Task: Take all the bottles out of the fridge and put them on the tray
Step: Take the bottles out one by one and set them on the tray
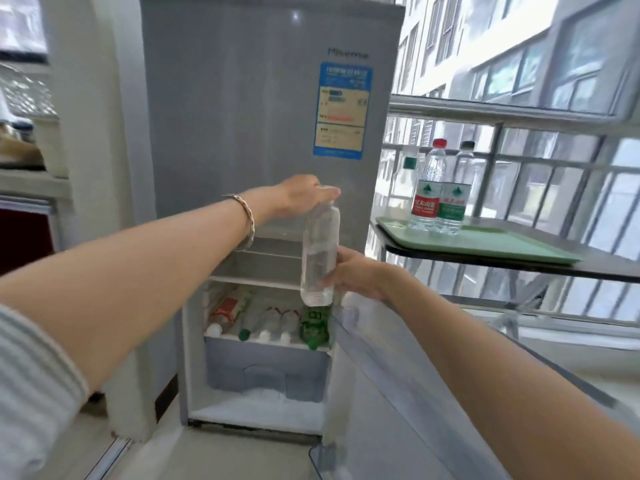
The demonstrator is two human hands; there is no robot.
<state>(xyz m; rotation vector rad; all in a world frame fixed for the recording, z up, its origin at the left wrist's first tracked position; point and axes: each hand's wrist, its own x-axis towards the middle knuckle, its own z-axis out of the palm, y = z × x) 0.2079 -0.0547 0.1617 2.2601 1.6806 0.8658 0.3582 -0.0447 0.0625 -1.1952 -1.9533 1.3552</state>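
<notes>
Fingers [325,192] of our left hand [299,197] are clamped over the top of a clear bottle [319,252], covering its cap, while our right hand [353,271] wraps around the lower part of the same bottle from the right side, its fingers closed on it. We hold the bottle upright in the air, in front of the open fridge [263,209], level with the upper shelves. It has no label that we can see, and its ribbed base hangs just above the shelf that carries the rest.

On that shelf [266,337] several more bottles lie on their sides with caps pointing toward us: one with a red label [225,311] at the left, clear ones [273,323] in the middle, and a green one [315,327] at the right, directly under the bottle we hold. The lower door [398,393] swings open to the right, under our right forearm.

Further right, a green tray [485,244] sits on a dark table [606,268] beside the fridge. Two bottles stand upright at its near-left corner, touching each other: one with a red cap and red label [427,188], one with a green label [455,195]. A third bottle with a green cap [408,178] shows behind them; we cannot tell whether it is on the tray. A bracelet [244,220] circles our left wrist.
</notes>
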